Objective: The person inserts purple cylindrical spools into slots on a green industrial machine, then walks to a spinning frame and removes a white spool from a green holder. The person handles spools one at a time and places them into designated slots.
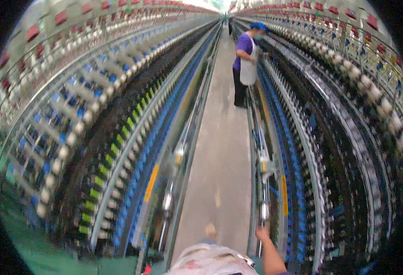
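My right hand point(262, 233) hangs low at the right side of the aisle, beside the lower metal rail point(264, 211) of the right-hand spinning machine. Motion blur smears its fingers, so neither their pose nor anything in them can be made out. My left hand is out of the picture. At the bottom, a whitish apron point(206, 260) with faint reddish marks covers my front, and the tip of one shoe point(210, 230) shows ahead of it.
Long spinning machines line both sides of a narrow grey aisle point(217, 160). Blue spindle rows point(153, 151), light green pieces point(114, 149) and white bobbins point(80, 127) run along the left. Ahead at right, a co-worker point(246, 59) in purple top, blue cap and apron stands facing the right machine.
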